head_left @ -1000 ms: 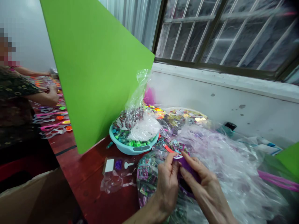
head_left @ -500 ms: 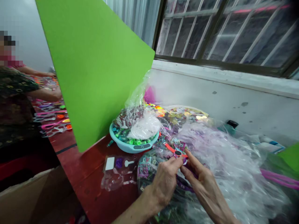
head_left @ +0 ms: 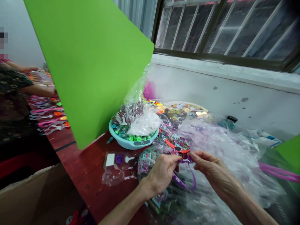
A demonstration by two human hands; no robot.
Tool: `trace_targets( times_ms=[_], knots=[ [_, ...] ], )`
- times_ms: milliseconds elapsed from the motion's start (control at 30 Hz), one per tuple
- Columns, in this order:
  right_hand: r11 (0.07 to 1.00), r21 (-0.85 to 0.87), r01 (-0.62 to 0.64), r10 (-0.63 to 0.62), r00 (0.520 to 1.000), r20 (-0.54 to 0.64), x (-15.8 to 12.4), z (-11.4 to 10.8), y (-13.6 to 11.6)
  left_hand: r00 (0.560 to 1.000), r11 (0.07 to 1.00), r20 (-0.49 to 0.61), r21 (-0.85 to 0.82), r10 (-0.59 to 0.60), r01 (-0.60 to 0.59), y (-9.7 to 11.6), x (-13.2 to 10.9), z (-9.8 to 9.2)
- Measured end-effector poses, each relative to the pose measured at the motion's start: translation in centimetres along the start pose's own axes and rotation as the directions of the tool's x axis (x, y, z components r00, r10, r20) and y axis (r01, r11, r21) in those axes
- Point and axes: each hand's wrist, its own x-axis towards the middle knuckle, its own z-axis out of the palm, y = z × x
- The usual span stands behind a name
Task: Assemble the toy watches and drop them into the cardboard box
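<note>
A thin purple strap (head_left: 194, 178) is bent into a loop between my hands, with a small white piece near its top. My left hand (head_left: 161, 171) pinches one side of it between thumb and fingers. The thumb and fingertips of my right hand (head_left: 209, 163) close on its other side. Just beyond the fingertips, an orange-red toy watch (head_left: 172, 145) with a dark round face lies on a clear bag (head_left: 146, 162) of colourful printed packets. Left of that bag, a clear moulded plastic tray (head_left: 114, 175) holds a white block, a purple piece and a white piece.
A light-blue basin (head_left: 133, 144) of small green and teal pieces, topped by plastic bags, stands behind. A tall green board (head_left: 93, 68) rises at the left. Crumpled clear plastic (head_left: 225, 162) covers the right. Another person's arm (head_left: 42, 90) is at the far left.
My hands have moved slightly apart, the right one shifting right. More of the purple strap's loop now shows between them. The camera view has shifted a little.
</note>
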Motion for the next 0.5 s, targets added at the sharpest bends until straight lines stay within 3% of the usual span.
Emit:
trace_targets(
  times_ms=[133, 233, 300, 400, 500],
  knots=[
    [0.97, 0.241, 0.029, -0.014, 0.998, -0.064, 1.2, -0.9, -1.1, 0.987, 0.962, 0.075, -0.223, -0.143, 0.156, -0.9, -1.2, 0.3],
    [0.933, 0.358, 0.042, -0.021, 0.998, -0.062, 1.6, -0.4, -1.2, 0.943, 0.801, 0.165, -0.497, -0.288, 0.332, -1.7, -2.2, 0.5],
    [0.93, 0.367, 0.025, -0.012, 0.999, -0.037, 1.6, 0.3, -1.0, 0.921, 0.674, 0.217, -0.63, -0.324, 0.386, -1.7, -2.6, 0.4],
    [0.942, 0.336, -0.01, 0.006, 1.0, 0.015, 1.3, 1.8, -0.9, 0.91, 0.504, 0.307, -0.759, -0.28, 0.411, -1.0, -2.5, -0.1],
    [0.95, 0.313, -0.018, 0.0, 0.998, 0.057, 0.7, 3.0, -1.1, 0.898, 0.503, 0.423, -0.754, -0.122, 0.423, 0.1, -2.0, -0.2]
  ],
)
